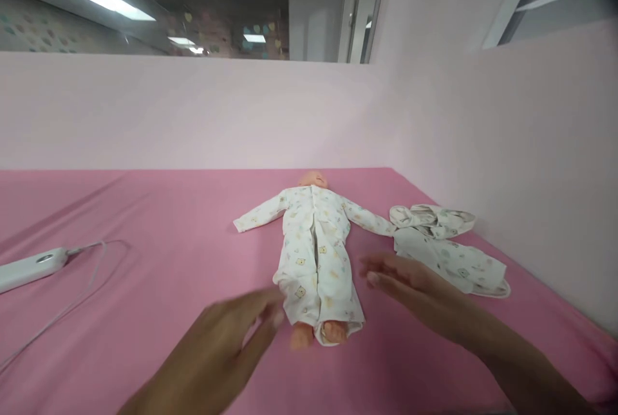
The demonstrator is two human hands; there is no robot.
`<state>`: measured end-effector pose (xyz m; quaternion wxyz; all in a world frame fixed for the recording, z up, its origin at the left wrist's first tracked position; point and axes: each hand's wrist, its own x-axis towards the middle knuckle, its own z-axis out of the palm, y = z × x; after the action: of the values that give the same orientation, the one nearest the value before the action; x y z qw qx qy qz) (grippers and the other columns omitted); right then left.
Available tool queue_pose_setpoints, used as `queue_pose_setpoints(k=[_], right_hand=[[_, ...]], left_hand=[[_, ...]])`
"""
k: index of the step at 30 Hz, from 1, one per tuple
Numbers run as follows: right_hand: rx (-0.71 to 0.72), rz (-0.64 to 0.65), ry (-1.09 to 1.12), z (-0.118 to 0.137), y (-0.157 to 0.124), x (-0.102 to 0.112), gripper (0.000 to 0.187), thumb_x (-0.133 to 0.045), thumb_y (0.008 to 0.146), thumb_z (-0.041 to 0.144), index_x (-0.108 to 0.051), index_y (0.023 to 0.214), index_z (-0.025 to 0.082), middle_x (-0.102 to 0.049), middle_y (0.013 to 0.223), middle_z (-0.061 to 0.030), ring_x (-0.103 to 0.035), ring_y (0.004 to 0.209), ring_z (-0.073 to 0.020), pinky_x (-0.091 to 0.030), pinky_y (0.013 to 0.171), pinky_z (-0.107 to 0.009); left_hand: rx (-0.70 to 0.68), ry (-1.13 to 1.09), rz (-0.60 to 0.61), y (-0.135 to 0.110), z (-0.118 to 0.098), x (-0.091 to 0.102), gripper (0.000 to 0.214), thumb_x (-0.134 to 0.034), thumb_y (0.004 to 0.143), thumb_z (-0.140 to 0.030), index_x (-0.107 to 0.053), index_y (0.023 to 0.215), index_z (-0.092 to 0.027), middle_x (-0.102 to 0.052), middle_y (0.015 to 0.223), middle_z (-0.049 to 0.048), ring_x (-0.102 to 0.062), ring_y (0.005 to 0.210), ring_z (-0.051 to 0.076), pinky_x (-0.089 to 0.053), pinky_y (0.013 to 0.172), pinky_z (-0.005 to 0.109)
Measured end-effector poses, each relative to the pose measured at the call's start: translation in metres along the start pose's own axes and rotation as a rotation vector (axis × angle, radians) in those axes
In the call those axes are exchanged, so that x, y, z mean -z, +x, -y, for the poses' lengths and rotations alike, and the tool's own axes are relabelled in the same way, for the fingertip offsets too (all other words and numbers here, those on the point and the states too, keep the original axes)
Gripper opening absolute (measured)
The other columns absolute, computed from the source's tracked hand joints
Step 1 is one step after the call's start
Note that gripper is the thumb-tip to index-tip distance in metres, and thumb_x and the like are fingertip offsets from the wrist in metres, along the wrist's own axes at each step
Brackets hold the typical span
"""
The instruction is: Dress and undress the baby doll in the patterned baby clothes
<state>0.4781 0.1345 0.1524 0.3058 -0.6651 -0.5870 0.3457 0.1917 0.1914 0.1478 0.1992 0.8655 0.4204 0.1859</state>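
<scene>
A baby doll lies on its back on the pink sheet, dressed in a white printed romper with sleeves spread wide. Its bare feet stick out at the near end. My left hand hovers just left of the doll's legs, fingers stretched out and slightly blurred. My right hand reaches in from the right, fingers extended toward the doll's hip, holding nothing. Neither hand clearly touches the doll.
A second white printed garment lies crumpled to the doll's right, by the pale pink partition wall. A white handset with a cord rests on the sheet at the far left.
</scene>
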Motion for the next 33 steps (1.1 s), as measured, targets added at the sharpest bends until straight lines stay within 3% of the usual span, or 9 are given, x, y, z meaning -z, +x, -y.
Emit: queue_pose_setpoints(k=[3,7,9,12,15,19,24,28,33], right_hand=[[0.048,-0.086,-0.144,0.002,0.059,0.004,0.041,-0.040,0.091,0.051,-0.062,0.108,0.020,-0.066,0.097,-0.0072,-0.061,0.086,-0.0214,-0.045,0.070,-0.031],[0.017,-0.353,-0.244,0.000,0.155,-0.003,0.040,-0.047,0.089,0.041,-0.058,0.118,0.015,-0.063,0.113,-0.0105,-0.059,0.101,-0.0213,-0.042,0.081,-0.028],[-0.004,-0.430,-0.272,0.003,0.197,-0.010,0.042,-0.047,0.089,0.041,-0.057,0.119,0.013,-0.061,0.118,-0.0125,-0.056,0.108,-0.0229,-0.040,0.086,-0.030],[-0.030,-0.500,-0.325,0.009,0.243,-0.018,0.042,-0.045,0.090,0.043,-0.058,0.116,0.013,-0.060,0.119,-0.0145,-0.053,0.112,-0.0258,-0.040,0.089,-0.033],[-0.084,-0.536,-0.370,0.012,0.270,-0.023,0.040,-0.047,0.088,0.042,-0.060,0.111,0.013,-0.059,0.117,-0.0156,-0.054,0.110,-0.0283,-0.041,0.088,-0.036],[-0.165,-0.517,-0.415,0.010,0.290,-0.023,0.038,-0.052,0.083,0.039,-0.060,0.111,0.014,-0.062,0.110,-0.0143,-0.060,0.101,-0.0282,-0.045,0.080,-0.035],[-0.192,-0.523,-0.463,0.004,0.299,-0.016,0.027,-0.044,0.085,0.028,-0.065,0.099,0.018,-0.066,0.096,-0.0099,-0.063,0.093,-0.0265,-0.045,0.075,-0.034],[-0.169,-0.497,-0.470,-0.001,0.302,-0.009,0.022,-0.049,0.082,0.027,-0.067,0.093,0.019,-0.067,0.095,-0.0096,-0.063,0.092,-0.0259,-0.045,0.072,-0.032],[-0.113,-0.486,-0.477,-0.004,0.303,-0.001,0.023,-0.047,0.082,0.023,-0.068,0.091,0.019,-0.068,0.096,-0.0120,-0.063,0.092,-0.0267,-0.043,0.071,-0.032]], left_hand=[[0.005,-0.030,0.083,0.085,-0.012,0.004,0.038,-0.031,0.096,-0.045,-0.062,0.107,-0.027,-0.068,0.085,-0.0012,-0.061,0.072,0.017,-0.044,0.062,0.026],[0.024,-0.008,-0.105,0.194,-0.002,-0.014,0.031,-0.036,0.093,-0.034,-0.062,0.107,-0.022,-0.068,0.094,0.0022,-0.062,0.089,0.020,-0.044,0.073,0.029],[0.037,-0.027,-0.150,0.235,0.012,-0.032,0.030,-0.039,0.091,-0.030,-0.060,0.110,-0.019,-0.065,0.112,0.0066,-0.058,0.105,0.022,-0.044,0.082,0.031],[0.040,-0.040,-0.172,0.274,0.030,-0.059,0.026,-0.039,0.088,-0.021,-0.062,0.100,-0.017,-0.064,0.113,0.0106,-0.057,0.106,0.023,-0.043,0.086,0.033],[0.075,-0.025,-0.203,0.290,0.040,-0.075,0.025,-0.036,0.087,-0.018,-0.060,0.093,-0.018,-0.063,0.113,0.0119,-0.055,0.108,0.025,-0.042,0.088,0.036],[0.090,-0.036,-0.187,0.296,0.044,-0.079,0.025,-0.035,0.088,-0.020,-0.058,0.097,-0.021,-0.063,0.117,0.0095,-0.052,0.113,0.027,-0.040,0.091,0.041],[0.080,-0.001,-0.135,0.301,0.048,-0.076,0.034,-0.035,0.088,-0.023,-0.055,0.116,-0.023,-0.058,0.129,0.0076,-0.043,0.123,0.031,-0.034,0.098,0.048],[0.057,0.010,-0.083,0.307,0.051,-0.074,0.045,-0.033,0.089,-0.027,-0.050,0.130,-0.028,-0.051,0.139,0.0029,-0.038,0.126,0.033,-0.030,0.101,0.050],[0.050,0.103,-0.129,0.317,0.051,-0.075,0.043,-0.034,0.090,-0.034,-0.058,0.126,-0.032,-0.058,0.128,0.0038,-0.043,0.116,0.034,-0.031,0.098,0.048]])
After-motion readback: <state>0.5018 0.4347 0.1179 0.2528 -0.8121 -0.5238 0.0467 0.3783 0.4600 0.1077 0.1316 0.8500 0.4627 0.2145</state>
